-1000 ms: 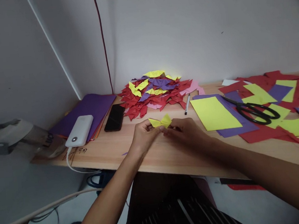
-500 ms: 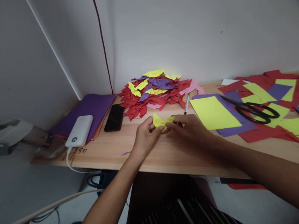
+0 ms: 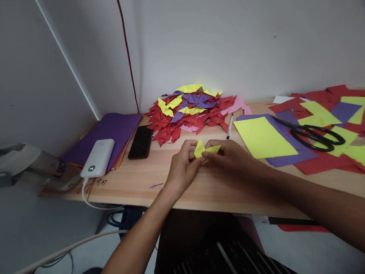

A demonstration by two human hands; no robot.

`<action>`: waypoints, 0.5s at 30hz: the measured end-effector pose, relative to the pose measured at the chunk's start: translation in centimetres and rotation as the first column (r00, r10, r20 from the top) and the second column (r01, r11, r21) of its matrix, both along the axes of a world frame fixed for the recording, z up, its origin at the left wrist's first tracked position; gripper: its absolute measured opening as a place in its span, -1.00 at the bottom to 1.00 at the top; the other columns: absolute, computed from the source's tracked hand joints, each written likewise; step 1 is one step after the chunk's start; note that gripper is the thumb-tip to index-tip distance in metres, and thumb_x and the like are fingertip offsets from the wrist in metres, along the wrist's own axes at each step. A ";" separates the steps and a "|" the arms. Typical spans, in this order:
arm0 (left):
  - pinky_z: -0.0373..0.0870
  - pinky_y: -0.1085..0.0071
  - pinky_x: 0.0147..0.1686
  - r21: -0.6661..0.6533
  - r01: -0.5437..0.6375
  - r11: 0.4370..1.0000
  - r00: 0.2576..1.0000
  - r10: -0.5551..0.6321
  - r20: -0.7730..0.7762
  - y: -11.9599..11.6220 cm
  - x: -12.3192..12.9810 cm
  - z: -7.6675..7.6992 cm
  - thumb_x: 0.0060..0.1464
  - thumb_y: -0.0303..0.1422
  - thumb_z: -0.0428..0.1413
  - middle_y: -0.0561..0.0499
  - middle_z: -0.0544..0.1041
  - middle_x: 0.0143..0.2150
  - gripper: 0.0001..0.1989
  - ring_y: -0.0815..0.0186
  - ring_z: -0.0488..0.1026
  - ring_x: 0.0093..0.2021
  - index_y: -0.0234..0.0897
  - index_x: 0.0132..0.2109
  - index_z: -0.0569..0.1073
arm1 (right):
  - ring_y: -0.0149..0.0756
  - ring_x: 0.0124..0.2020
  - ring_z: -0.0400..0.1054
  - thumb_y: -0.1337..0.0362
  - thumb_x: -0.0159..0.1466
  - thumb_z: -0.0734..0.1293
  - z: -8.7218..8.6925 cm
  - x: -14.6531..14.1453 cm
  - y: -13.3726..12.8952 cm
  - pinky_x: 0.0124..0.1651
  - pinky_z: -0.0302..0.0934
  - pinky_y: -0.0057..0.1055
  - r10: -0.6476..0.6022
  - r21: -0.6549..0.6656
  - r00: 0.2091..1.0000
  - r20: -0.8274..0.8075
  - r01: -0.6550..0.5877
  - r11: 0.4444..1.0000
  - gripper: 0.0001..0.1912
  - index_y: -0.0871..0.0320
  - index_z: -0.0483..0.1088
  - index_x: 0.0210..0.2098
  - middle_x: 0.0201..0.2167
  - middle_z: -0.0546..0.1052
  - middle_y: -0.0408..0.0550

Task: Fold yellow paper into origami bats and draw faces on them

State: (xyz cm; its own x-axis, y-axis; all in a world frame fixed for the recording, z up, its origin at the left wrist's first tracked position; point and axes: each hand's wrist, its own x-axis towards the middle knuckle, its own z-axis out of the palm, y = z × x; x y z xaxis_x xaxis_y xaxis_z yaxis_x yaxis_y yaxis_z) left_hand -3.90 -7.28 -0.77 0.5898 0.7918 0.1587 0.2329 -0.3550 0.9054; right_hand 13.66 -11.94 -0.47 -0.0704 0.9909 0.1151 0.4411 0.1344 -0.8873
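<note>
A small folded yellow paper [image 3: 199, 149], with two pointed ends standing up, is held just above the wooden table. My left hand [image 3: 184, 162] pinches it from the left, thumb in front. On the right side my right hand [image 3: 225, 152] grips the same paper between thumb and fingers. The thumbs nearly meet at its lower middle and hide part of the folds. Behind the hands lies a heap of folded paper figures [image 3: 197, 121] in red, yellow, purple and pink, some yellow ones with drawn faces.
Right of my hands lie yellow sheets [image 3: 264, 138] on purple ones, black-handled scissors [image 3: 316, 136] and paper scraps [image 3: 354, 128]. A pen [image 3: 229, 126] lies beside the heap. To the left are a phone [image 3: 140, 143], a white power bank [image 3: 98, 158] and purple sheets [image 3: 120, 123].
Both hands have shifted slightly right with the folded yellow paper. The paper has turned a little, its left point now standing more upright. The whole view has also moved slightly.
</note>
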 end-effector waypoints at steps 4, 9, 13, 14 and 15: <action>0.26 0.45 -0.26 0.013 0.012 1.000 0.999 -0.011 -0.030 0.0 -0.2 0.2 0.18 -0.28 0.01 0.07 0.54 -0.37 -0.72 0.31 0.47 -0.31 -0.22 0.02 0.27 | -0.43 -0.50 0.12 0.13 0.23 0.26 0.2 -0.2 -0.2 -0.45 -0.02 -0.46 -0.019 -0.002 1.000 0.009 0.019 1.000 -0.77 0.17 0.30 -0.43 -0.56 0.26 -0.23; 0.26 0.42 -0.28 0.039 -0.021 0.999 0.998 0.023 -0.060 -0.1 -0.5 1.0 0.23 -0.27 -0.09 0.05 0.52 -0.31 -0.76 0.31 0.43 -0.34 -0.21 -0.01 0.31 | -0.43 -0.49 0.11 0.15 0.25 0.23 0.5 -0.7 -0.4 -0.44 -0.02 -0.46 0.044 0.012 0.998 -0.038 -0.044 0.999 -0.77 0.16 0.27 -0.46 -0.55 0.23 -0.23; 0.25 0.44 -0.35 0.005 -0.092 0.996 0.996 0.092 -0.005 0.1 -0.4 0.7 0.24 -0.24 -0.08 0.07 0.47 -0.41 -0.72 0.34 0.40 -0.41 -0.20 0.03 0.31 | -0.44 -0.51 0.10 0.15 0.23 0.25 0.5 -0.6 -0.3 -0.45 -0.03 -0.46 0.028 -0.006 0.998 -0.051 -0.029 1.000 -0.78 0.16 0.28 -0.44 -0.56 0.25 -0.23; 0.25 0.44 -0.37 -0.035 -0.095 0.995 0.995 0.097 0.032 0.2 -0.4 0.5 0.24 -0.22 -0.07 0.08 0.47 -0.44 -0.71 0.35 0.39 -0.44 -0.21 0.04 0.29 | -0.44 -0.52 0.10 0.14 0.23 0.25 0.5 -0.5 -0.3 -0.46 -0.03 -0.46 0.014 -0.015 0.999 -0.051 -0.015 1.000 -0.77 0.16 0.29 -0.44 -0.56 0.25 -0.24; 0.25 0.45 -0.39 -0.084 -0.086 0.993 0.993 0.092 0.074 0.3 -0.3 0.2 0.22 -0.19 -0.04 0.09 0.46 -0.47 -0.71 0.36 0.39 -0.46 -0.22 0.03 0.29 | -0.44 -0.52 0.10 0.12 0.23 0.26 0.5 -0.4 -0.3 -0.46 -0.03 -0.46 -0.004 -0.020 0.999 -0.045 0.003 1.000 -0.76 0.16 0.29 -0.44 -0.57 0.25 -0.24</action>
State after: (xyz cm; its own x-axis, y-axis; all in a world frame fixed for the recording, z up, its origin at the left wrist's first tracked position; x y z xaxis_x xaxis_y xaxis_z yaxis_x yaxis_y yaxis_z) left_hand -4.15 -6.99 -0.52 0.5046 0.8527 0.1352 0.1883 -0.2615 0.9466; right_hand 13.26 -12.25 0.02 -0.0623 0.9932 0.0983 0.4012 0.1151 -0.9087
